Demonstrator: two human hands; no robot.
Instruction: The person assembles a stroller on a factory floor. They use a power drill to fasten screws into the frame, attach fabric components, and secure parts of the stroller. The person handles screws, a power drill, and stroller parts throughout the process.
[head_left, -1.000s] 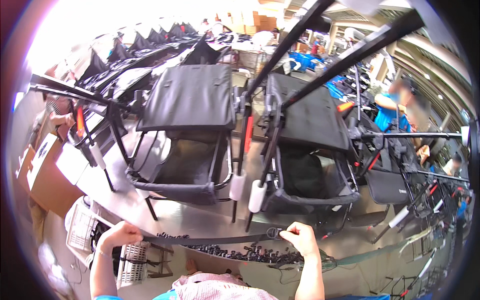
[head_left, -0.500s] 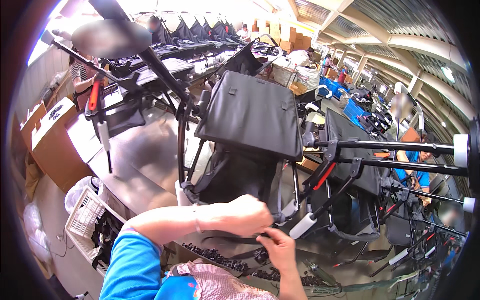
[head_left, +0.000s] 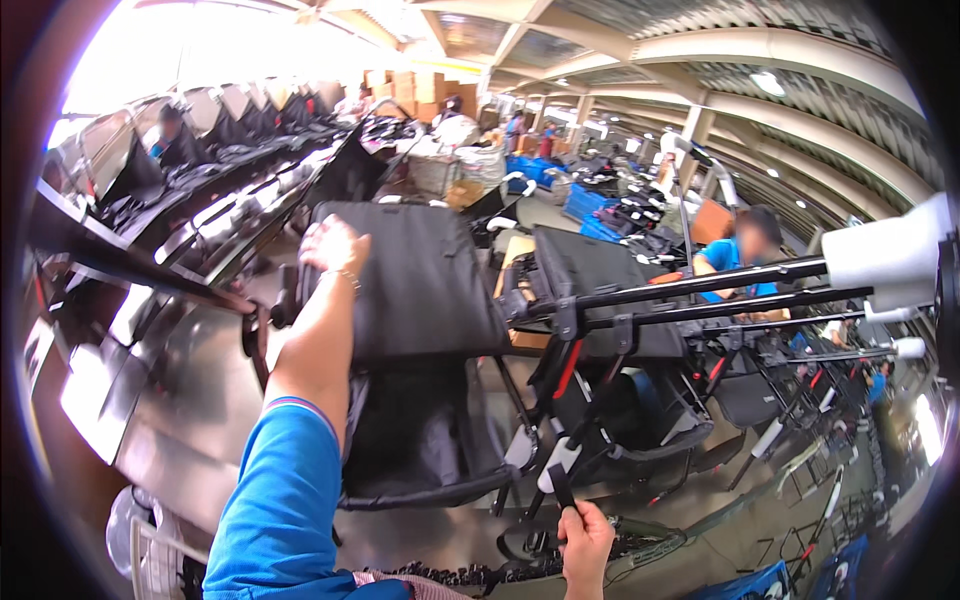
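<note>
My left hand (head_left: 335, 248) reaches forward to the upper left corner of a black padded panel (head_left: 420, 285) on a stroller-like frame. Its fingers are spread and lie on or just over the panel. Below that panel hangs a black fabric seat (head_left: 425, 430). Low in the picture, my right hand (head_left: 585, 540) is closed round a short flat black strap (head_left: 561, 487), whose end sticks up between thumb and fingers. The strap's tip is close to a white sleeve (head_left: 558, 462) on the frame's leg.
More black frames with red levers (head_left: 567, 368) stand close on the right, their long black tubes (head_left: 700, 290) jutting across. A person in blue (head_left: 740, 265) works beyond them. Many small black parts (head_left: 450, 575) lie along the near edge. A white basket (head_left: 165, 550) is at lower left.
My hands, which were together in front of the seat, have parted. The left went forward to the panel; the right moved slightly right and now shows a black strap. The view has swung right.
</note>
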